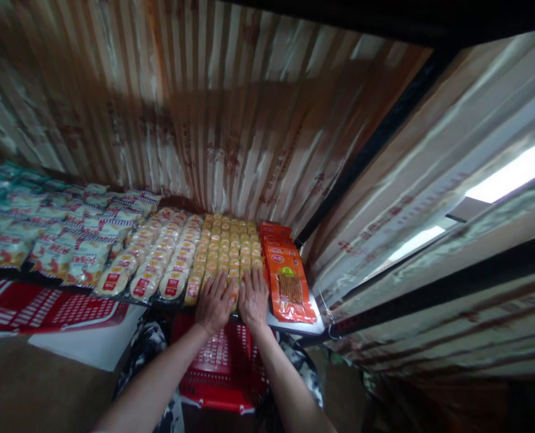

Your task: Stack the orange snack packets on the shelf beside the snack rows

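Note:
My left hand (213,302) and my right hand (253,296) lie side by side, palms down and fingers stretched out, on the front end of rows of small yellow round snack packs (228,243) on a shelf. Both hands press flat on the packs and grip nothing. Just right of my right hand lie orange snack bags (287,282). Left of my left hand run rows of pale round cakes with red labels (159,264).
Further left on the shelf lie bags in red, white and green (46,240). A red plastic basket (222,373) sits below my arms. Corrugated rusty metal sheets (204,120) form the back and right walls. A red and white printed sheet (37,310) lies at the lower left.

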Available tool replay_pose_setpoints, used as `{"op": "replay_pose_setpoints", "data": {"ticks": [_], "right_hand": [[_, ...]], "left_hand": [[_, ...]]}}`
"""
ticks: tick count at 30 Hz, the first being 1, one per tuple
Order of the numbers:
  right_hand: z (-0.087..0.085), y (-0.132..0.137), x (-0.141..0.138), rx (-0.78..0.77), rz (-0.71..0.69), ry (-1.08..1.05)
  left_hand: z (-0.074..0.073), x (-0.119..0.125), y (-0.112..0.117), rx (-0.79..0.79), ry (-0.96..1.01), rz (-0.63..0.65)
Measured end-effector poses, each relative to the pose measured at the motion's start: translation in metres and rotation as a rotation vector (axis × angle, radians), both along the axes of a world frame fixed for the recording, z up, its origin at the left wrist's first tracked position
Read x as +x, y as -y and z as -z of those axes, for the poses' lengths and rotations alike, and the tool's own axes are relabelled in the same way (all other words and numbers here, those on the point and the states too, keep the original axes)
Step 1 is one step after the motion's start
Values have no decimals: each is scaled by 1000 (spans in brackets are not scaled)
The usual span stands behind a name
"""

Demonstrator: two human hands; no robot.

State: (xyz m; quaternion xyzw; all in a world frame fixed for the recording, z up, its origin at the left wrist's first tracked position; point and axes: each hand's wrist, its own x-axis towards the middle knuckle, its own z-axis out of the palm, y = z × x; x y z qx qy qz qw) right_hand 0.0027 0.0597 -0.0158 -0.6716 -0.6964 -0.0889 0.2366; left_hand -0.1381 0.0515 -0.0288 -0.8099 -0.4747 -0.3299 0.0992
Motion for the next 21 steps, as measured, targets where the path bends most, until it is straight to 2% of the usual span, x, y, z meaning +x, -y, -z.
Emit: {"op": "replay_pose_setpoints", "data": {"ticks": [9, 13, 17, 21], "right_hand": [[-3, 21, 2, 66, 30, -35], [-1, 30, 0, 46, 54, -23], [3, 28, -2, 33, 65, -2], [12, 23, -4, 68, 73, 14]], "left_hand": [[-10, 1, 7, 73, 6, -5], [-13, -6, 12, 103, 1, -80], [-5, -21, 10, 138, 48, -186], [4, -31, 6, 145, 27, -189]]}}
